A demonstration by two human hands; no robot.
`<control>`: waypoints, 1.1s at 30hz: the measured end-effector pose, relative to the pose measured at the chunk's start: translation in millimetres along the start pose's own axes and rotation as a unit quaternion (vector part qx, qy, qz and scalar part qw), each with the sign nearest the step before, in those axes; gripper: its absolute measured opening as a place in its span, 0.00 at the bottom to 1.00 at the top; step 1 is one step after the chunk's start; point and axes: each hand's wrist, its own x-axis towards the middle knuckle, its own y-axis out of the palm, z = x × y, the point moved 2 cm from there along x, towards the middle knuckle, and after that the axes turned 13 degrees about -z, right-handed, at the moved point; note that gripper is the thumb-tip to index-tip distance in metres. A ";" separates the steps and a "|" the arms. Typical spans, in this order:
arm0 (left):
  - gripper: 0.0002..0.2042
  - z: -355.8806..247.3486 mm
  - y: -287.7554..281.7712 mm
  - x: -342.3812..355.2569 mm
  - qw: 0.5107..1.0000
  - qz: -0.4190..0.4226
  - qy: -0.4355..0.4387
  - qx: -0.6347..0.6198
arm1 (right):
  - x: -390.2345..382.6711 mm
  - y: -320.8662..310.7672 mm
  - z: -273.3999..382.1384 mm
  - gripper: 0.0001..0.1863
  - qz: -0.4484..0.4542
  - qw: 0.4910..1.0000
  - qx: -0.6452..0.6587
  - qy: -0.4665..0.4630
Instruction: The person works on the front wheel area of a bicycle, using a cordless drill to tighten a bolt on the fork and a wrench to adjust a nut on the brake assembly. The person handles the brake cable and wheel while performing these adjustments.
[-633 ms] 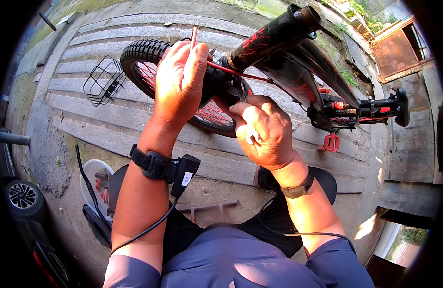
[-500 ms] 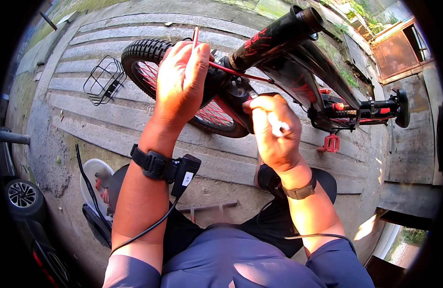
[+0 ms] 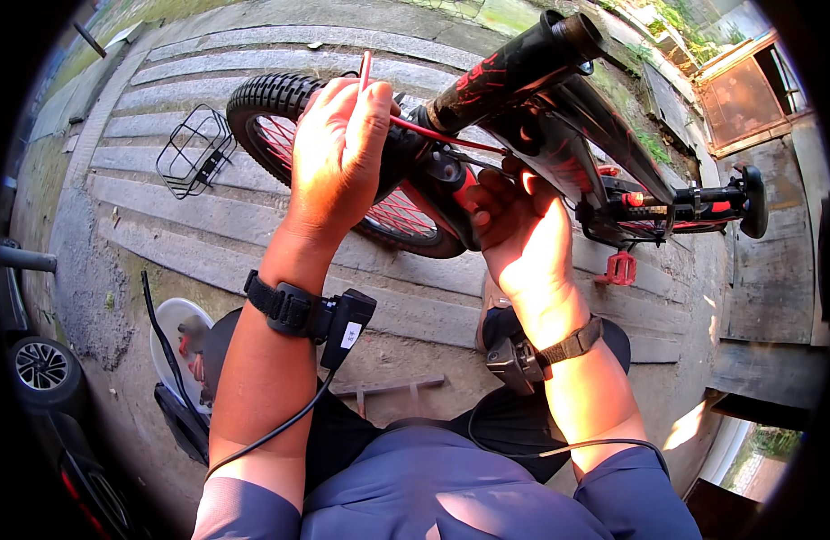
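Observation:
A black and red bicycle frame (image 3: 559,148) stands before me, its knobby-tyred wheel (image 3: 257,112) to the left. My left hand (image 3: 338,157) is closed above the wheel, gripping a thin red cable (image 3: 446,138). The cable runs right from my fist to the frame, and a red end sticks up above my fingers. My right hand (image 3: 527,225) is turned palm up under the frame, fingers curled beside the dark metal parts by the wheel. Whatever is in those fingers is hidden from view. A thick black tube (image 3: 514,72) with an open end juts up beyond both hands.
A black wire basket (image 3: 197,153) lies on the slatted concrete left of the wheel. A white bucket (image 3: 170,328) with tools stands by my left knee. A red pedal (image 3: 620,268) and the black saddle (image 3: 753,202) are to the right. A car wheel (image 3: 41,364) shows far left.
My right hand has turned from a fist around a pale-ended tool to palm up and moved slightly under the frame. The pale end no longer shows. My left hand stays put.

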 end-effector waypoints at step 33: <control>0.16 1.3 -0.3 0.0 1.000 0.016 0.007 0.024 | 3.3 3.7 -3.6 0.15 0.008 1.000 0.016 -0.004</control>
